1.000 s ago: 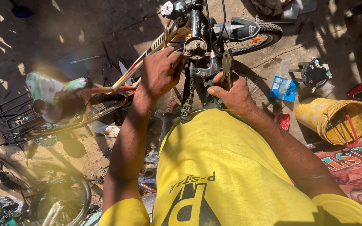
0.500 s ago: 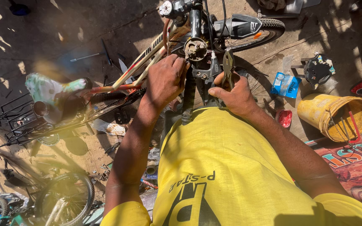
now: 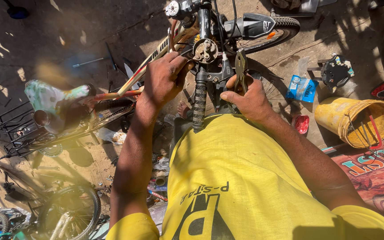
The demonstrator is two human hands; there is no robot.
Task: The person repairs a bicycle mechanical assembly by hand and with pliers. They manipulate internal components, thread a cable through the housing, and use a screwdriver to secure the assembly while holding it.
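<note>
Since a second ago my view has drawn in a little and both hands sit lower in it; the left hand has slid from the frame tube up toward the head of the fork, while the right has barely shifted.

Far left, the bicycle's patterned saddle (image 3: 50,95) lies low on its side with a wire rack (image 3: 5,133) behind it, so the bike is tipped over, which I judge is what brings the front end up to me. Below that, a spare wheel (image 3: 70,213) lies on the ground, well apart from the work.

My left hand (image 3: 165,80) is curled shut around the bicycle frame (image 3: 145,66) just where it meets the fork, fingers wrapped and thumb toward the round headset cap (image 3: 205,50); it looks like a steadying hold, keeping the front end from turning. I cannot tell whether the fingertips also pinch a small part there.

Just right of it, the suspension fork (image 3: 199,104) with its ribbed black boot runs down toward my yellow shirt (image 3: 245,178).

My right hand (image 3: 247,100) is closed around the handles of a pair of pliers (image 3: 241,66), jaws pointing up beside the fork crown, near the cap but not clearly touching it.

Beyond, the front wheel (image 3: 285,26) lies flat. Further right sit a blue packet (image 3: 302,88), a small red piece (image 3: 301,123) and a yellow bucket (image 3: 356,122) of tools, near enough to reach.
</note>
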